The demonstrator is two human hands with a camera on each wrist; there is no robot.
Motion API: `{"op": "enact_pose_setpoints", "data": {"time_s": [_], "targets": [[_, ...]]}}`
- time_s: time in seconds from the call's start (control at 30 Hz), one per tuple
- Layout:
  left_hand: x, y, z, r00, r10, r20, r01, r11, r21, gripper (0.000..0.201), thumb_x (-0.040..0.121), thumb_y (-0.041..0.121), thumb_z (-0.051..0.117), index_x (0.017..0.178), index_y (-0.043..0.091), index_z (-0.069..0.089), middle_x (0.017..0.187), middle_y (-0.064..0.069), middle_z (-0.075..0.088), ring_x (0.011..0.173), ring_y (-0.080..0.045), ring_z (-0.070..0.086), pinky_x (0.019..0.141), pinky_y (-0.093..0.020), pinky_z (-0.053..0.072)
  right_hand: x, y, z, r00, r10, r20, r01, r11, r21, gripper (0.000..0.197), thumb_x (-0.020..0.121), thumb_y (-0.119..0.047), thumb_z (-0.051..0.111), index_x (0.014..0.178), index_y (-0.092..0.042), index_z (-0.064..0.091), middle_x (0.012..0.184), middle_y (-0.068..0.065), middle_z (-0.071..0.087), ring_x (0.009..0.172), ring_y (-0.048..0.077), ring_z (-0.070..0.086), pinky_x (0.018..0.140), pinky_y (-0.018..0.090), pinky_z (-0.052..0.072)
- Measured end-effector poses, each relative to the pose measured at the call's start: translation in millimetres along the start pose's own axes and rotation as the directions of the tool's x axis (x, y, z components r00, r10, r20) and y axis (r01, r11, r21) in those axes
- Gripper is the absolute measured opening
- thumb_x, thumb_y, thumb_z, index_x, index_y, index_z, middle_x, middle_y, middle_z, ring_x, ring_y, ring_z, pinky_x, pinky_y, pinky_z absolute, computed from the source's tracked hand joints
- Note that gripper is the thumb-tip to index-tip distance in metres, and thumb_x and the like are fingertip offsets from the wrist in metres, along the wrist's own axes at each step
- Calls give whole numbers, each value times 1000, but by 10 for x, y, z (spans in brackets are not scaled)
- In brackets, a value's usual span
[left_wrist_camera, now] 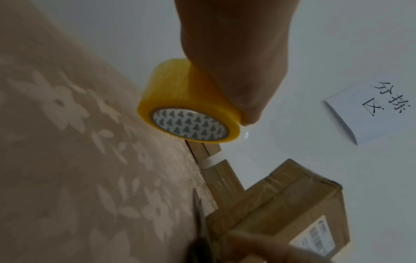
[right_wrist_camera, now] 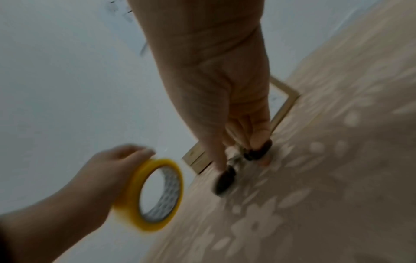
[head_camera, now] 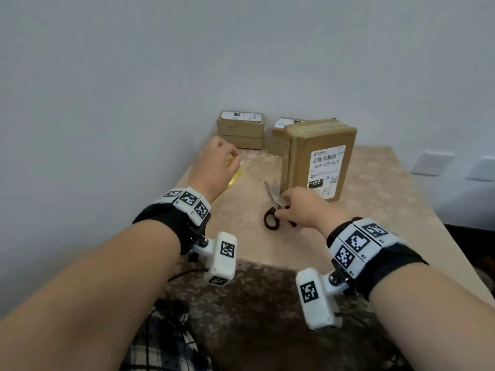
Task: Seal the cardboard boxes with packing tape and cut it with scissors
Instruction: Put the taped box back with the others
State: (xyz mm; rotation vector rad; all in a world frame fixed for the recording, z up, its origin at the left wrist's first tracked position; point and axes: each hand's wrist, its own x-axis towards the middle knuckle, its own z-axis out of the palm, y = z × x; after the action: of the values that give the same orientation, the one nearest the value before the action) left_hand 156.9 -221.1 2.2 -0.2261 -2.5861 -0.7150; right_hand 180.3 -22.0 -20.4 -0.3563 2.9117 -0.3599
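My left hand grips a yellow roll of packing tape by its rim, just above the table's left side; in the head view only a yellow sliver of the tape shows under the hand. The black-handled scissors lie on the table, blades pointing away. My right hand pinches them near the pivot and handles. Just behind the scissors, a taped cardboard box stands upright, its shipping label facing me.
Two smaller cardboard boxes stand against the grey wall at the back. The table has a beige floral cover, with its right edge close to the upright box. A handwritten paper note hangs on the wall.
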Motion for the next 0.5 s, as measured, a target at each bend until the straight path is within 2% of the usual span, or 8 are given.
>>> {"op": "enact_pose_setpoints", "data": {"time_s": [0.07,0.1,0.2,0.23,0.3,0.33,0.4,0.5], "targets": [[-50,-15,92,999,51,11,-51,998,-21,17,93,28,54,96,14,64,101,5,42,85,-16,52,73,-32,44,52,-73,-2,989,-32,-145,25,998,-49,24,89,-29,63,100,-7,64,99,10,65,89,28,60,71,30,46],[-74,-28,141,997,71,16,-70,996,-51,16,93,28,56,95,14,64,103,4,44,87,-17,53,76,-36,47,65,-92,-12,971,-43,-235,46,999,8,23,89,-26,61,103,-9,67,99,9,67,91,27,61,75,32,49],[-145,-59,262,993,121,7,-119,982,-148,14,91,25,58,93,12,64,102,3,44,91,-14,51,82,-37,47,59,-160,-35,905,-6,-425,179,913,367,29,90,-26,61,116,-13,65,99,5,65,88,21,61,80,34,50],[-164,-59,295,991,135,9,-131,977,-171,13,91,24,59,93,12,64,101,3,44,90,-12,50,82,-35,46,55,-190,-43,901,-19,-433,225,875,430,35,89,-27,63,121,-13,61,105,4,64,87,17,59,79,29,48],[-199,-36,340,987,152,48,-138,966,-218,10,90,22,59,94,14,64,101,3,43,91,-11,48,81,-32,45,70,-237,-32,909,-71,-410,264,861,434,45,89,-27,64,130,-11,56,120,2,59,90,9,54,74,15,39],[-209,-17,354,983,167,75,-145,961,-234,9,90,21,59,94,15,64,103,3,42,91,-11,47,81,-30,44,92,-250,-23,913,-87,-399,272,859,435,45,89,-25,64,131,-11,55,124,2,59,92,6,51,74,12,36],[-217,8,367,973,204,105,-175,957,-232,10,90,18,57,97,14,63,106,3,40,94,-11,47,82,-27,42,129,-255,-21,904,-101,-415,311,823,475,37,89,-17,63,126,-11,60,121,3,63,92,5,50,77,14,36],[-203,29,336,967,226,121,-195,955,-224,16,95,19,51,104,13,62,110,3,37,97,-13,47,81,-27,42,195,-232,-22,905,-83,-418,323,773,546,31,86,-11,64,118,-11,67,106,4,69,90,6,56,79,19,42]]}}
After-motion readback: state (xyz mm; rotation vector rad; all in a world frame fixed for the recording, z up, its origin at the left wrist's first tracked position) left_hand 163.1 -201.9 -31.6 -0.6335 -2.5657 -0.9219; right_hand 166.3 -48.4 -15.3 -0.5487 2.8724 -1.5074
